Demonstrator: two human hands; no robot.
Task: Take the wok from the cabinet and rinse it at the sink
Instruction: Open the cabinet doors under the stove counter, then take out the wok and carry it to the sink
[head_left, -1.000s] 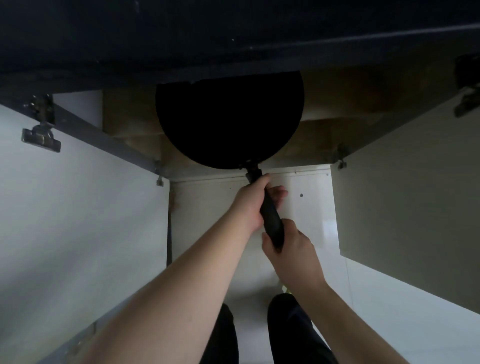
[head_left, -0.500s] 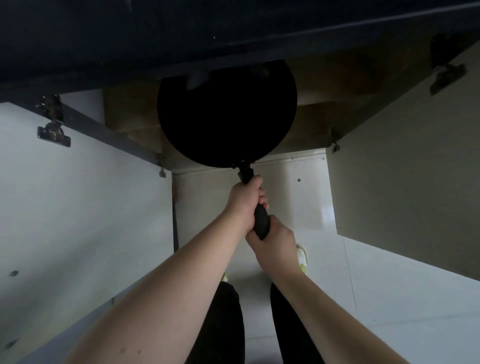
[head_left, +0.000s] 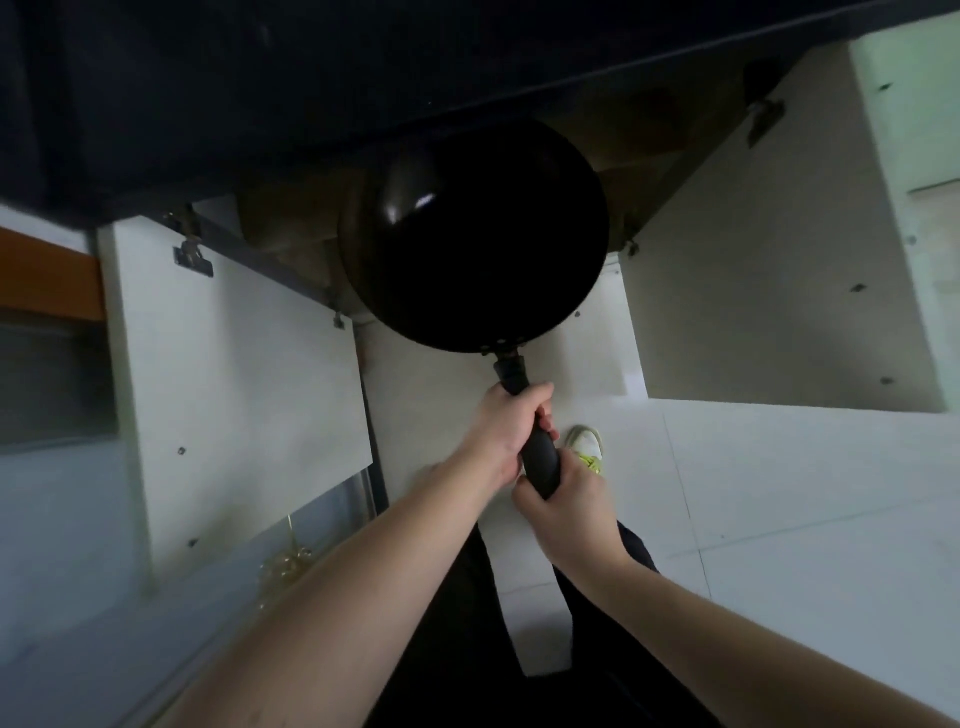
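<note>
Both hands clamp the black wok's (head_left: 483, 244) handle (head_left: 535, 441), left hand (head_left: 506, 426) nearer the bowl, right hand (head_left: 569, 504) behind at its end.

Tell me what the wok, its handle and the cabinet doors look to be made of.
Wok: dark metal, glossy; a bright highlight shows on its bowl. Handle, gripped by left hand and right hand: matte black, probably plastic; cannot be sure. Cabinet doors: white laminated board, flat and smooth, with metal hinges.
</note>
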